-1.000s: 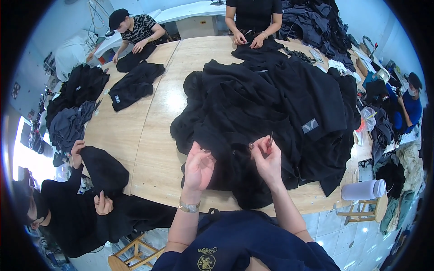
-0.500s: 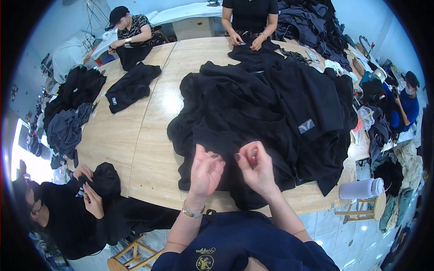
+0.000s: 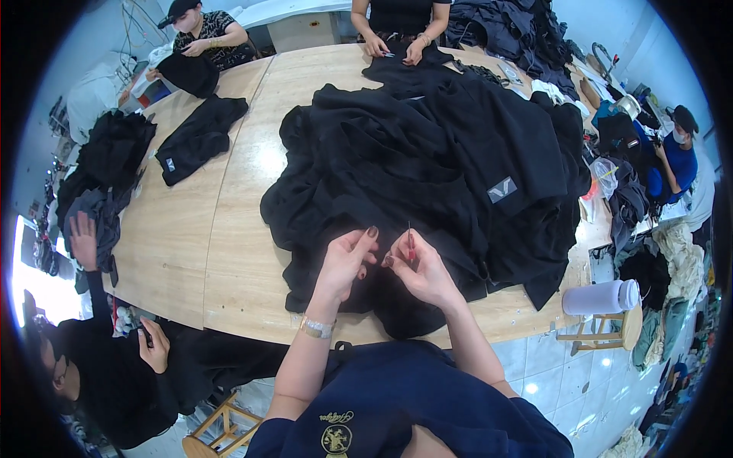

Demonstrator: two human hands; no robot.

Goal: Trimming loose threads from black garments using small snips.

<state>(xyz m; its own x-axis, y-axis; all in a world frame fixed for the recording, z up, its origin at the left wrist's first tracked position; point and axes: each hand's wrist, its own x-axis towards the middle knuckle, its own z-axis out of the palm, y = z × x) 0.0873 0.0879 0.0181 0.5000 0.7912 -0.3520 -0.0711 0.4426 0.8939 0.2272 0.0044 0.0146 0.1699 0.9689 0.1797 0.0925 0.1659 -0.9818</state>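
Over the near edge of a large heap of black garments [image 3: 366, 160], my two hands are close together. My right hand [image 3: 424, 275] is closed around a small red-handled tool [image 3: 411, 248] with a thin dark tip pointing up; it resembles a seam ripper. That hand's thumb and a fingertip also pinch together, facing my left hand. My left hand [image 3: 343, 263] has curled fingers, thumb near the fingertips. Whatever lies between them is too small or dark to make out. Black cloth lies right beneath both hands. A grey label patch [image 3: 502, 190] shows on a garment to the right.
A pale wooden table [image 3: 237, 237] bears the heap and a separate black garment [image 3: 202, 141]. A lilac bottle [image 3: 599, 298] is at the right, by a wooden stool [image 3: 611, 332]. Co-workers are at the left, far left, far side and right. Darker garments [image 3: 103, 156] pile at the left edge.
My left hand has turned from palm up to curled fingers. The red tool's tip now shows in my right hand. The near-left co-worker has let go of a black cloth and raised a hand.
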